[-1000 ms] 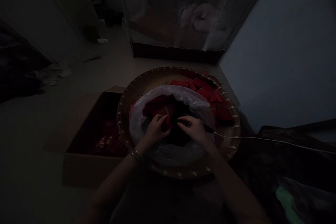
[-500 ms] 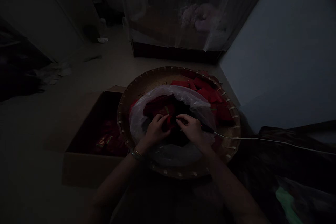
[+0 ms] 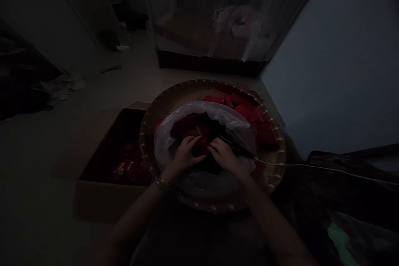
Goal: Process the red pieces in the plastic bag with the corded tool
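Note:
Between my two hands is a small red packet (image 3: 201,145), dim and partly hidden by the fingers. My left hand (image 3: 186,154) is closed on its left side, thumb below and fingers above. My right hand (image 3: 223,153) has its fingertips pressed together at the packet's right side. Both hands are over the mouth of a whitish plastic bag (image 3: 174,120), where more dark red packets (image 3: 190,126) show. A slim black device (image 3: 240,149) with a tiny red light lies just beyond my right hand, a white cable (image 3: 299,164) running from its end.
The bag sits in a round woven bamboo tray (image 3: 143,133). Several red packets (image 3: 249,108) are heaped along its far right side. At the left is a cardboard box (image 3: 106,195) with red packets inside. A netted bed (image 3: 205,45) and a pale wall (image 3: 336,62) lie beyond.
My right hand has come slightly left and down against the red packet, its fingers lower than before. More of the black device shows. My left hand has barely moved.

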Demonstrator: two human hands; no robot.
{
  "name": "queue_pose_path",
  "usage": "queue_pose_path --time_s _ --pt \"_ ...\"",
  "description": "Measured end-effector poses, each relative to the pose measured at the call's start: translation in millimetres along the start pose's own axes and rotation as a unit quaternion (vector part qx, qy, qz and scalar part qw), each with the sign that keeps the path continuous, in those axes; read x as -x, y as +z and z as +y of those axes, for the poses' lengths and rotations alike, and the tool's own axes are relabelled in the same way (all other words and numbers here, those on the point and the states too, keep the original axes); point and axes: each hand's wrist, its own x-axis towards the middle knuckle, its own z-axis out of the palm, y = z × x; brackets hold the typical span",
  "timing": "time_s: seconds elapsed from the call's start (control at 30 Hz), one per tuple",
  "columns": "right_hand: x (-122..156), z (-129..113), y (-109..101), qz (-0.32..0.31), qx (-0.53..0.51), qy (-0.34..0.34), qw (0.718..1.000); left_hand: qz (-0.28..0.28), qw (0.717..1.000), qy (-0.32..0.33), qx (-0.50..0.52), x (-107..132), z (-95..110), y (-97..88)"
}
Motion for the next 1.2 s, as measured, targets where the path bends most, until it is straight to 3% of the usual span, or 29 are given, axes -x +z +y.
queue_pose_path --time_s 0.1,0.17,0.33,0.47,0.67,0.93,1.2 --pt "-0.8 6.5 -15.0 0.017 -0.063 -0.013 0.998 -0.009 0.998 -0.03 0.051 -1.5 -2.9 1.2" --pt "0.9 8.8 -25.9 0.006 -0.103 -0.016 0.995 -0.04 0.989 -0.09 0.11 -3.4 -3.6 2.2" --pt "5.7 10.7 -36.6 -0.047 -0.133 0.02 0.99 -0.137 0.919 -0.223 0.296 -8.0 5.4 1.6" --pt "5.0 13.4 -30.0 -0.068 -0.111 0.037 0.991 -0.156 0.901 -0.226 0.336 -10.6 13.3 0.5" --pt "5.0 11.7 -22.0 -0.09 -0.061 0.001 0.994 -0.215 0.862 -0.237 0.394 -18.6 19.4 4.4" --pt "6.0 3.1 -34.7 0.078 -0.129 -0.006 0.989 -0.191 0.844 -0.277 0.417 -21.3 24.1 5.0" --pt "2.4 -3.6 -30.3 0.084 -0.144 0.031 0.985 -0.164 0.851 -0.279 0.413 -16.7 23.2 7.4"
